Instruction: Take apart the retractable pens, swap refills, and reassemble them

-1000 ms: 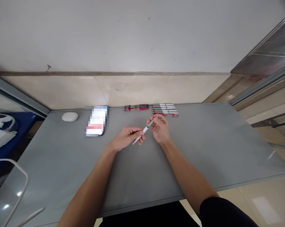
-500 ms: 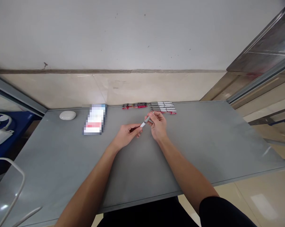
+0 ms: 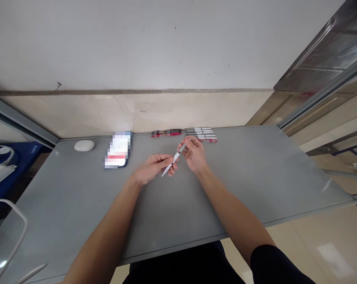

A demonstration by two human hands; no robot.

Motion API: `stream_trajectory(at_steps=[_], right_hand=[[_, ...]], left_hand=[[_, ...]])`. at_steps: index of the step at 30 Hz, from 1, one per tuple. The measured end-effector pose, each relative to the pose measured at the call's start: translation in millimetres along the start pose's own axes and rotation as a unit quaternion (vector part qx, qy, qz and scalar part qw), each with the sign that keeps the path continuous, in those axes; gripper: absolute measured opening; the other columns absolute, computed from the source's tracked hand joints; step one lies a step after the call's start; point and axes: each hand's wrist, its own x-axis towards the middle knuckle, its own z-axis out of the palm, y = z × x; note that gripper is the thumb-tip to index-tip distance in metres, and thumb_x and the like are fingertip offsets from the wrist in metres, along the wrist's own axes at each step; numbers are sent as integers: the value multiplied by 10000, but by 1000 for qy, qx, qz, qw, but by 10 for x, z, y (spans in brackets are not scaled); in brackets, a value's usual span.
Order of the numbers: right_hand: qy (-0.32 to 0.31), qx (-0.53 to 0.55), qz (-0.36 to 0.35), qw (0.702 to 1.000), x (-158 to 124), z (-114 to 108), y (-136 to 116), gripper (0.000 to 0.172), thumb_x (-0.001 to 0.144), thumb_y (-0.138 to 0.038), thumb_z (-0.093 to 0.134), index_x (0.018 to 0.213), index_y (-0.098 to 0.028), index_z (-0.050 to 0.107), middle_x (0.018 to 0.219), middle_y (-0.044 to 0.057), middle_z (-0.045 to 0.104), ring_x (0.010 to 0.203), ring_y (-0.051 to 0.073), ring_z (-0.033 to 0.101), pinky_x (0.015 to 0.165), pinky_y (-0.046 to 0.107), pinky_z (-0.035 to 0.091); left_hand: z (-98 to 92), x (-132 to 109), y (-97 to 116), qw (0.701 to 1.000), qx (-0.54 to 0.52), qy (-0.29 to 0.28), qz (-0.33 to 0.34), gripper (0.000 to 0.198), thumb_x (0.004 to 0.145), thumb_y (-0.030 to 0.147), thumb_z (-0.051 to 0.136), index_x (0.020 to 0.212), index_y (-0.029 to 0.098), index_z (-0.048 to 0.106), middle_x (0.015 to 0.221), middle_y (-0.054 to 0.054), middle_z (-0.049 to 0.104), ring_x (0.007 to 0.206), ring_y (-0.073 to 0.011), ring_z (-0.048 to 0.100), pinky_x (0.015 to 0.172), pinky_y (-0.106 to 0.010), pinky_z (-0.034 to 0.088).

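A white and grey pen (image 3: 176, 156) is held slantwise above the table, its white end pointing down and to the left. My left hand (image 3: 154, 167) pinches its white barrel between thumb and fingers. At the grey upper end, my right hand (image 3: 195, 154) grips the pen with its fingertips. Just beyond my right hand lies a group of white and grey pens (image 3: 206, 132), with a red one (image 3: 212, 140) nearest me. To their left rest several dark and red pens (image 3: 166, 133) along the wall.
On the grey table (image 3: 243, 173), a phone (image 3: 118, 150) with a blurred screen and a white rounded case (image 3: 84, 145) lie at the left. A white cable (image 3: 21, 232) curves over the front left corner. The tiled wall (image 3: 172, 112) borders the back edge.
The pen's white end now shows below my left fingers, where they hid it before. My left hand has shifted slightly left and down along the pen. The camera view has shifted a little.
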Motion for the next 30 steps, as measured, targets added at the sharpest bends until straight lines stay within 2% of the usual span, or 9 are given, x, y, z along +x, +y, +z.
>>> stream_trajectory(at_steps=[3,6,9,12,15,20,24,30], right_hand=[[39,-3,-13,999,14,2,10,215,653,-324,781,750,-234,611,710,-61,633,641,100,636,613,245,561],[91,6,-29,995,13,5,48,249,632,-318,795,769,-226,609,732,-57,636,654,102,648,624,243,566],[113,18,-38,993,-11,10,94,235,643,-313,795,784,-222,629,749,-57,633,667,97,656,652,245,572],[106,21,-31,994,-43,-1,107,226,659,-311,788,833,-234,667,779,-52,648,695,104,670,670,250,574],[79,9,-19,997,-60,-34,87,268,661,-306,783,909,-260,690,856,-37,687,742,120,681,686,264,574],[28,15,-7,999,-52,-77,64,185,647,-274,793,804,-252,698,792,-45,688,706,118,667,632,253,572],[-5,51,-4,999,-48,-77,70,126,680,-253,776,772,-247,689,784,-55,666,732,110,664,658,255,585],[-12,64,-7,998,-52,-80,61,127,690,-230,768,767,-249,669,768,-70,629,679,87,641,627,239,575]], left_hand=[[9,25,28,996,76,37,27,305,840,460,587,862,171,683,769,-30,651,661,-126,585,662,-267,474],[41,62,17,981,154,98,61,298,833,448,588,904,178,694,732,-9,634,655,-131,581,690,-270,482],[65,89,-32,970,192,132,75,301,840,454,573,881,181,695,724,-3,638,648,-132,582,697,-265,484],[57,81,-73,975,171,122,70,323,843,471,563,858,171,685,739,-11,644,651,-135,585,694,-266,490],[35,40,-74,988,119,83,61,340,851,477,558,848,158,676,760,-26,645,663,-133,585,699,-269,490],[30,-21,-43,996,76,28,35,356,881,476,526,841,152,667,796,-49,655,676,-130,582,692,-270,473],[42,-14,-50,997,62,22,33,365,888,478,519,843,147,666,813,-57,657,679,-131,582,683,-273,471],[58,5,-54,996,66,41,43,326,861,456,564,800,155,674,763,-32,646,651,-119,568,671,-264,470]])
